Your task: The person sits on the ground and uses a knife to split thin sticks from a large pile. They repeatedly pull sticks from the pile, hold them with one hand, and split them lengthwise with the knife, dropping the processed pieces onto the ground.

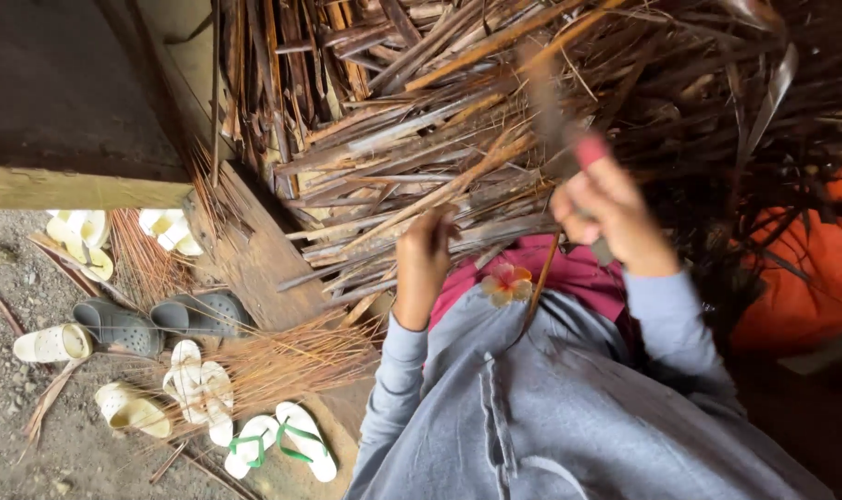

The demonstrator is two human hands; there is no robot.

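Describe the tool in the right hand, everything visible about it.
The tool is a knife-like blade with a red handle end, blurred by motion. The right hand grips the handle, fingers wrapped around it. The dull grey-brown blade points up and slightly left, over the pile of dried brown leaf strips. Whether its edge touches the strips cannot be told. The handle's lower end pokes out below the hand.

Long dry brown palm-leaf strip [412, 208]: flat, stiff, slanting up to the right out of the loose heap of similar strips, lower end pinched in the left hand [423, 255]. Blurred knife with a red handle [569, 130]: gripped in the raised right hand [611, 218], dull blade pointing up-left over the heap.
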